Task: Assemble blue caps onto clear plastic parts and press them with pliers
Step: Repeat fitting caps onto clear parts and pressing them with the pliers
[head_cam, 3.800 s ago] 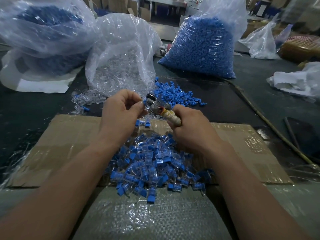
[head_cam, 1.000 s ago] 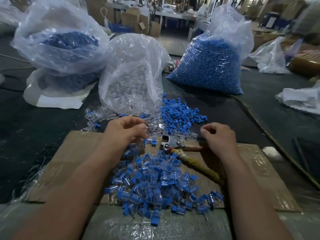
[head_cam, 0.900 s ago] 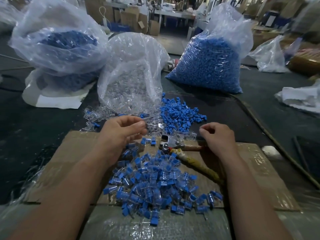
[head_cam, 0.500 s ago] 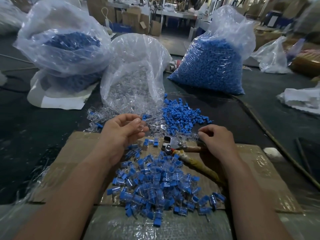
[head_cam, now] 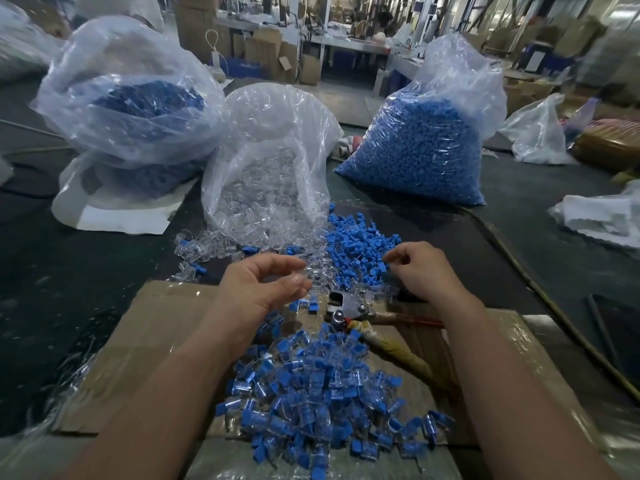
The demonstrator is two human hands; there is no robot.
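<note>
My left hand (head_cam: 263, 289) hovers over the cardboard's far edge, thumb and fingers curled round what looks like a clear plastic part (head_cam: 300, 271). To its right, my right hand (head_cam: 422, 268) pinches a blue cap (head_cam: 385, 260) at the right edge of the loose blue cap pile (head_cam: 353, 240). The pliers (head_cam: 349, 306) lie untouched on the cardboard between my wrists, their taped handles pointing right and toward me. A heap of assembled blue-and-clear parts (head_cam: 311, 393) lies between my forearms. Loose clear parts (head_cam: 214, 244) spill from the open clear bag (head_cam: 273, 168).
The cardboard sheet (head_cam: 145, 341) covers the dark table. A full bag of blue caps (head_cam: 422, 147) stands at the back right and a bag with blue parts (head_cam: 131, 109) at the back left. White bags (head_cam: 602, 216) and a thin rod (head_cam: 540, 292) lie to the right.
My right hand has let go of the pliers, which now lie on the cardboard, and has moved forward to the blue cap pile. My left hand has barely shifted.
</note>
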